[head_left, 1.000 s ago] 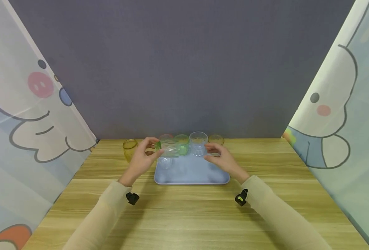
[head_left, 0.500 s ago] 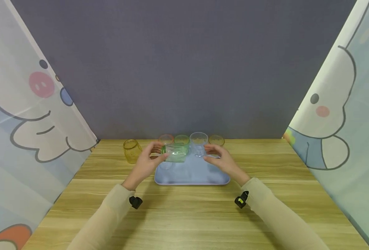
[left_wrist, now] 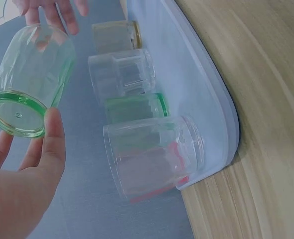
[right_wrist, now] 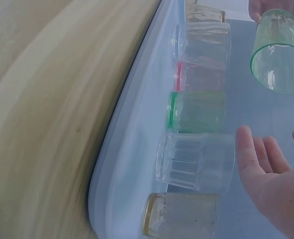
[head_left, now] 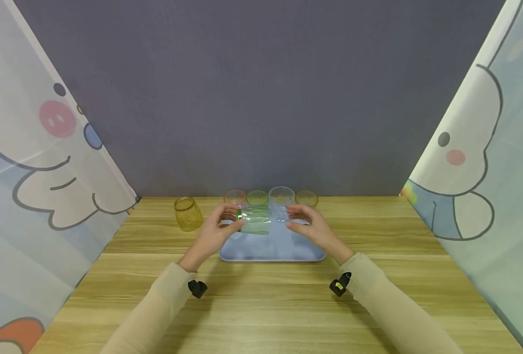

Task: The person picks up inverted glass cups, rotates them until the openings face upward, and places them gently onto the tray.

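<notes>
My left hand (head_left: 217,231) grips a green-tinted drinking glass (head_left: 257,221) by its thick base, above the tray. The glass lies sideways in the air, its mouth facing my right hand (head_left: 312,226). In the left wrist view, thumb and fingers sit around the green base ring (left_wrist: 18,113). My right hand holds nothing; its fingers are spread and slightly bent, apart from the held glass in the right wrist view. Beneath, a pale blue tray (head_left: 279,251) bears several glasses: a red-tinted one (right_wrist: 202,78), a green one (right_wrist: 197,110), clear ones (right_wrist: 197,160) (left_wrist: 152,154) and an amber-based one (right_wrist: 182,215).
An amber glass (head_left: 188,215) stands on the wooden table (head_left: 261,305), left of the tray. A dark grey panel (head_left: 261,98) rises behind the table. Curtains with cartoon animals hang at the left (head_left: 35,147) and right (head_left: 478,147).
My left hand has moved right and slightly toward me, carrying the green glass from the tray's left side toward its middle. My right hand has barely moved.
</notes>
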The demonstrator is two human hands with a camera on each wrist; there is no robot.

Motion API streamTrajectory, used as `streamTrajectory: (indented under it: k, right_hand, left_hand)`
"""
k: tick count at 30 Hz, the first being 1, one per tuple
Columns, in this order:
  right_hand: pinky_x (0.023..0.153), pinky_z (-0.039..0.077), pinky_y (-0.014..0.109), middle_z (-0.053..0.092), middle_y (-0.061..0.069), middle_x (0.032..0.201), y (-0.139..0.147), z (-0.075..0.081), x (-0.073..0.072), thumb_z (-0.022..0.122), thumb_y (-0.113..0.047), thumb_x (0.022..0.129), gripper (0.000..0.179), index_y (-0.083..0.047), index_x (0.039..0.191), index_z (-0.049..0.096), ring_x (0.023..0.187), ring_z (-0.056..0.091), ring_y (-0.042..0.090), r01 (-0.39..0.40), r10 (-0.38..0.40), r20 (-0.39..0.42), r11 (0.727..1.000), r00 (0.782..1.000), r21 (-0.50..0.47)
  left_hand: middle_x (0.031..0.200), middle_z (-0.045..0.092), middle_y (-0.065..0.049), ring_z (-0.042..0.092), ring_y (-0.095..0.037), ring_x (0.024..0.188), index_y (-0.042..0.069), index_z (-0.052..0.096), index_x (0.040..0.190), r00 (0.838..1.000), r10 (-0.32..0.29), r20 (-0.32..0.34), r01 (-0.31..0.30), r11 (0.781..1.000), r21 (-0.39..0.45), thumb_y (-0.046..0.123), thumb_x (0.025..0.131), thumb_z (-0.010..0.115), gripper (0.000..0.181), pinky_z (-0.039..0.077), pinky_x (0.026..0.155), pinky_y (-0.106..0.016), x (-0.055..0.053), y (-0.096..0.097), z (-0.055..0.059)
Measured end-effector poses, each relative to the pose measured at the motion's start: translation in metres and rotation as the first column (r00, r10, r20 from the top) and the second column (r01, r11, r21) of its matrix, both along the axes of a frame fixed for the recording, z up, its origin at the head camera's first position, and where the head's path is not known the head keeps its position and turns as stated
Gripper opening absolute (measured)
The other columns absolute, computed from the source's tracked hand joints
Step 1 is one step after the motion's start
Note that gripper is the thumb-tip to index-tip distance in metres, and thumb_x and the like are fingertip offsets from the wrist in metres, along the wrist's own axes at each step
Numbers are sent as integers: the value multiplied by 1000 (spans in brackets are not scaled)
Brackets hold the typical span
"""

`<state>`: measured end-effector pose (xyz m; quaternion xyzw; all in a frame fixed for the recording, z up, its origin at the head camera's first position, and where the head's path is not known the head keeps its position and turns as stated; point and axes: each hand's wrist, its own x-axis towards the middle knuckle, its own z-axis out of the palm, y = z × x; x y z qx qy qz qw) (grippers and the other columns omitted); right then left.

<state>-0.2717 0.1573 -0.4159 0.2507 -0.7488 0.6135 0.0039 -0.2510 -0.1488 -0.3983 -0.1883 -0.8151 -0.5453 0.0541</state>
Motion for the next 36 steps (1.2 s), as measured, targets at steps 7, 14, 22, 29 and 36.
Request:
streamTrajectory:
  k: [7, 14, 22, 29, 36]
  right_hand:
    - [97, 53, 40, 55, 22, 139, -2, 1, 2, 70, -9, 95, 52, 0, 143, 53, 125, 55, 41, -28, 28, 3, 1000, 1000, -10]
    - [96, 53, 37, 54, 24, 140, -5, 2, 5, 69, -6, 94, 52, 2, 143, 52, 126, 50, 50, -59, 59, 1, 997, 998, -56]
    - [98, 51, 43, 50, 26, 144, -9, 4, 11, 70, -11, 95, 57, 2, 146, 48, 130, 47, 51, -87, 87, 9, 994, 996, -65]
    - [100, 49, 48, 50, 21, 146, -12, 5, 15, 70, -13, 95, 58, -3, 148, 49, 130, 49, 42, -92, 94, 21, 994, 995, -56]
    - [104, 46, 51, 46, 22, 148, -13, 5, 16, 71, -14, 95, 60, -4, 149, 47, 133, 46, 42, -103, 105, 31, 993, 994, -63]
  left_hand:
    - [127, 58, -7, 57, -26, 116, 14, 57, 134, 1000, -6, 10, 6, 1000, 5, 32, 99, 69, 41, 50, 95, -48, 2, 7, 4]
    - [129, 57, -10, 57, -28, 118, 9, 55, 135, 999, -32, -10, 33, 999, 21, 28, 101, 66, 41, 50, 95, -47, 5, 16, 2]
    - [130, 53, -14, 57, -32, 116, 6, 56, 131, 996, -77, -43, 80, 995, 61, 17, 100, 66, 34, 50, 93, -49, 5, 23, -6]
    - [130, 53, -16, 57, -34, 117, 5, 56, 131, 994, -104, -34, 106, 991, 77, 17, 101, 65, 33, 54, 89, -43, 5, 27, -9]
    - [129, 53, -19, 60, -36, 112, 2, 53, 133, 992, -129, -9, 129, 987, 94, 18, 102, 63, 37, 57, 85, -38, 5, 30, -11]
